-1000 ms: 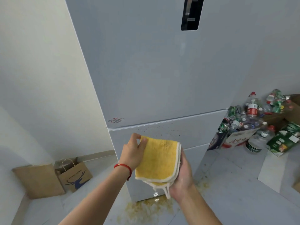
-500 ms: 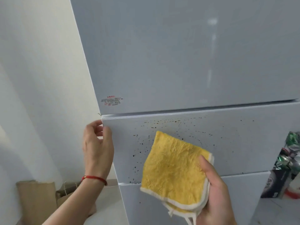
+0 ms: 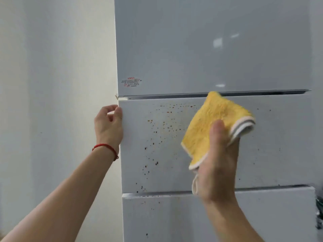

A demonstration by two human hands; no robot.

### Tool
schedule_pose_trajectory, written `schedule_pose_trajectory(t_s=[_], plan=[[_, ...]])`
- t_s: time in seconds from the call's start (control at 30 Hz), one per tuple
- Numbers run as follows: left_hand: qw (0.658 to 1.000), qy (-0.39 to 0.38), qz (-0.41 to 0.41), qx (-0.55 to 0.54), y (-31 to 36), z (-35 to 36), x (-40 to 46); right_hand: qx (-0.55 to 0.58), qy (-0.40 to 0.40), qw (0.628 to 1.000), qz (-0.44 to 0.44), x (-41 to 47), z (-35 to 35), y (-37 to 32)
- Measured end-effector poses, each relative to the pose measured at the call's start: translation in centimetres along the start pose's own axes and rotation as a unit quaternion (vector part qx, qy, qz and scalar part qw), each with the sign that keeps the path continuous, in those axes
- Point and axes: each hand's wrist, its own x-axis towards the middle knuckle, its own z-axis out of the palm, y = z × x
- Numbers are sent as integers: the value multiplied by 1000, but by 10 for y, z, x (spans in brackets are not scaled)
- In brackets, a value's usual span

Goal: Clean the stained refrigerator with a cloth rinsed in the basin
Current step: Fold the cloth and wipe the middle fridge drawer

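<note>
The right hand (image 3: 218, 165) is nearest, its back to the camera. Its thumb lies over the front of the yellow cloth (image 3: 213, 126) and the other fingers are hidden behind it, so it pinches the folded cloth, probably to keep a flat pad toward the fridge (image 3: 209, 49). The cloth fans up and left from the thumb, its top corner reaching the gap above the middle drawer (image 3: 279, 145); whether it touches the panel I cannot tell.

Farther out, the left hand (image 3: 108, 126) is at the drawer's left edge. Its fingers are curled, their tips at the top corner, seemingly to steady the drawer against wiping pressure. A red string (image 3: 106, 147) circles that wrist.

Brown specks (image 3: 157, 130) dot the panel between the two hands, trailing down below the fingers onto the lower drawer (image 3: 174, 220).

The drawers are closed, contents unseen. No basin shows.
</note>
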Motion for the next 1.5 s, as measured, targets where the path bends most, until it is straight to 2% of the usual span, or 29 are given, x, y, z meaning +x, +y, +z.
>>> schedule_pose_trajectory(t_s=[0.03, 0.1, 0.2, 0.27, 0.3, 0.33, 0.43, 0.5, 0.57, 0.63, 0.7, 0.83, 0.9, 0.97, 1.1, 1.23, 1.3, 1.4, 1.5], plan=[[1000, -4, -3, 0, 3, 1, 3, -96, -30, 987, -123, 10, 10, 12], [1000, -8, -22, -8, 5, -1, 2, -261, -53, 930, -252, 31, 31, 36], [998, -25, -50, -9, 13, -5, 2, -508, -119, 801, -293, 58, 71, 66], [996, -39, -77, -17, 18, -10, 4, -601, -201, 721, -280, 57, 91, 85], [995, -46, -88, -25, 19, -12, 5, -620, -227, 702, -269, 55, 97, 92], [993, -55, -102, -35, 21, -14, 7, -625, -238, 698, -257, 56, 99, 98], [982, -83, -151, -76, 24, -21, 15, -633, -210, 697, -263, 60, 101, 109], [979, -95, -166, -71, 26, -23, 17, -649, -215, 667, -295, 61, 102, 118], [978, -94, -169, -73, 29, -24, 16, -644, -273, 627, -343, 66, 94, 121], [980, -99, -159, -66, 32, -23, 12, -650, -293, 593, -374, 81, 67, 118], [987, -86, -137, -25, 34, -21, 8, -665, -252, 603, -361, 99, 29, 111], [990, -72, -119, 30, 44, -15, 5, -669, -144, 697, -215, 115, -7, 101], [988, -82, -121, 50, 51, -13, 6, -661, -111, 721, -178, 109, 11, 102], [986, -83, -134, 48, 55, -13, 6, -660, -120, 712, -207, 95, 43, 108], [987, -39, -142, 64, 51, -9, 3, -653, -200, 658, -318, 73, 89, 125], [985, 0, -79, 153, 55, 11, -19, -625, -315, 572, -427, 106, 43, 115], [983, 8, -49, 176, 59, 21, -26, -640, -298, 577, -410, 125, 13, 106], [977, 13, -8, 212, 61, 30, -24, -661, -230, 611, -369, 126, -14, 104], [978, 5, 20, 208, 65, 28, -20, -675, -87, 691, -243, 104, 9, 114]])
